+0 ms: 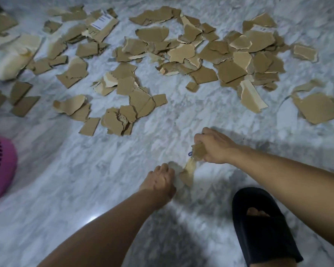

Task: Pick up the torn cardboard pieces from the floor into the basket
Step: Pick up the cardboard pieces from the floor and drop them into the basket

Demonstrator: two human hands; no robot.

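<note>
Several torn brown cardboard pieces (189,54) lie scattered over the far half of the marble floor. My right hand (214,145) is closed around a small bunch of cardboard scraps (199,152) just above the floor. Below and left of it, my left hand (160,180) grips a pale cardboard piece (189,173) that touches the scraps in the right hand. The pink basket (0,166) stands at the left edge, only partly in view, well away from both hands.
My foot in a black slipper (258,224) rests on the floor at the lower right. A larger pale folded cardboard chunk (14,56) lies at the far left. Bare marble floor (85,180) stretches between the hands and the basket.
</note>
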